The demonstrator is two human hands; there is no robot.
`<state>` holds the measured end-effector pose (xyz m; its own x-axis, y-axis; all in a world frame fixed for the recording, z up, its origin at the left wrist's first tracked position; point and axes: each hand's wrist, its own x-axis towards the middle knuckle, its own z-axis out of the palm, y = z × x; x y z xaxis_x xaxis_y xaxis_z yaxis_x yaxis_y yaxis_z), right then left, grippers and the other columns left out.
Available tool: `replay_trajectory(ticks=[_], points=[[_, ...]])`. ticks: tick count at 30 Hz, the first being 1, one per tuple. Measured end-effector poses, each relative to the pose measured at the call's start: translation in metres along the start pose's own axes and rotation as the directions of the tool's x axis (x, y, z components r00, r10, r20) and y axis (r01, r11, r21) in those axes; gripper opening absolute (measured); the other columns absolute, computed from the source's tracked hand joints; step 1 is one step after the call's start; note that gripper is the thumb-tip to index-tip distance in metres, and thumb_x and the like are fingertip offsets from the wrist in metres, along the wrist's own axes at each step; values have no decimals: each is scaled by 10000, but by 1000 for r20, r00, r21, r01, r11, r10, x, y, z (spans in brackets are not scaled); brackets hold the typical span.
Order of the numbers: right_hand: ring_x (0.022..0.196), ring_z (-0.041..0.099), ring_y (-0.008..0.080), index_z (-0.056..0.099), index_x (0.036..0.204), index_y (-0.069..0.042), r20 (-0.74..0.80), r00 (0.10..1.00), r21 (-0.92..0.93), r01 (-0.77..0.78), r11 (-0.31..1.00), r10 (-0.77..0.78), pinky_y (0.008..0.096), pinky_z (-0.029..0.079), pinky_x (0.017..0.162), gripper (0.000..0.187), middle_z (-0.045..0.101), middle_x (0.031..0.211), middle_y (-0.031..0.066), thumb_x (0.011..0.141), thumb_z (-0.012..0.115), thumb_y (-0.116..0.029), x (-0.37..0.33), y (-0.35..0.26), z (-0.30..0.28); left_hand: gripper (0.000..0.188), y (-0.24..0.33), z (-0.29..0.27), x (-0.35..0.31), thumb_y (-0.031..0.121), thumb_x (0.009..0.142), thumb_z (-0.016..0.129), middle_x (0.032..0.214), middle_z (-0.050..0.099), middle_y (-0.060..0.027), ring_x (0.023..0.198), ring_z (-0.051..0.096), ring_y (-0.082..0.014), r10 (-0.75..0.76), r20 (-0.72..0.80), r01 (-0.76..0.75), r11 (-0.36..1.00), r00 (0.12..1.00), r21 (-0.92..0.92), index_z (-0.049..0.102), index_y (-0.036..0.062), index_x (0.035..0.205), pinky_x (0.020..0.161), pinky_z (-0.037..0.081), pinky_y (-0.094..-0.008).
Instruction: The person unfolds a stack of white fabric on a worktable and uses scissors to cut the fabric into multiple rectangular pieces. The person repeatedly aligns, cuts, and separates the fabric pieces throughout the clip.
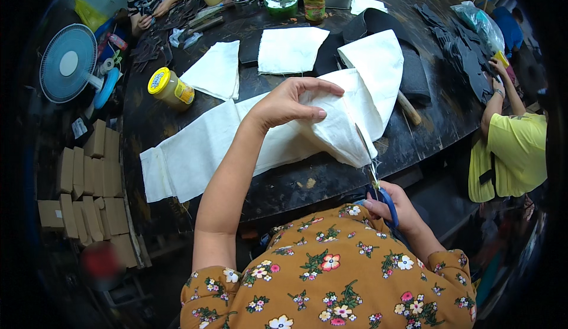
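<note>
A long strip of white cloth (204, 142) lies across the dark table, its right part lifted and folded over. My left hand (283, 104) grips the raised fold, thumb and fingers curved around it. In my right hand (408, 210), near the table's front edge, is a pair of scissors (387, 203) with blue handles. The blades point up and away from me, set along the cloth's right edge, with cloth on both sides. Loose threads hang by the blades. Part of the cloth is hidden behind my left hand and forearm.
Cut white cloth pieces (290, 51) and black material (408, 63) lie beyond. A yellow-lidded jar (171, 89) stands at left, a wooden handle (409, 110) at right. Cartons (89, 187) and a fan (68, 63) flank the left side. Co-workers sit far left and at right, in a yellow shirt (518, 151).
</note>
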<state>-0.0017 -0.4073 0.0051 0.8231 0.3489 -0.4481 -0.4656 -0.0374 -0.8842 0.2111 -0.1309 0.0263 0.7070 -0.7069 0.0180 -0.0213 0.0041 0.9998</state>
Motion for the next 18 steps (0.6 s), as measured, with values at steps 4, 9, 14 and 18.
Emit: replay_trajectory(ticks=[4, 9, 14, 18], points=[[683, 571, 55, 581, 895, -69, 9, 998, 38, -67, 997, 66, 232, 476, 630, 207, 584, 767, -30, 945, 738, -194, -4, 0, 4, 469, 0, -3, -7, 125, 727, 862, 1214, 701, -44, 1199, 606, -173, 0, -14, 1, 999, 1000, 37, 736, 86, 1178, 1121, 409, -345], [737, 586, 78, 596, 991, -41, 65, 996, 131, 45, 990, -54, 252, 497, 676, 231, 596, 829, 1, 962, 715, -237, 19, 0, 9, 388, 0, 3, -19, 142, 727, 854, 1165, 687, -18, 1174, 586, -163, -26, 14, 26, 999, 1000, 41, 746, 108, 1098, 1121, 377, -349], [680, 562, 50, 598, 925, -51, 15, 1000, -39, -19, 999, 20, 220, 460, 624, 241, 586, 771, -30, 947, 744, -241, 20, -3, 18, 385, -2, 3, -35, 141, 728, 851, 1163, 697, -21, 1165, 596, -165, -21, -55, 25, 997, 998, 72, 747, 104, 1096, 1115, 386, -345], [671, 580, 50, 598, 900, -59, 33, 993, 25, -112, 993, 111, 221, 480, 626, 246, 597, 758, -32, 941, 755, -244, 13, -4, 26, 384, -5, 1, -46, 85, 751, 801, 1181, 709, -38, 1200, 611, -170, -7, -57, 15, 989, 998, 147, 738, 76, 1130, 1131, 396, -351]])
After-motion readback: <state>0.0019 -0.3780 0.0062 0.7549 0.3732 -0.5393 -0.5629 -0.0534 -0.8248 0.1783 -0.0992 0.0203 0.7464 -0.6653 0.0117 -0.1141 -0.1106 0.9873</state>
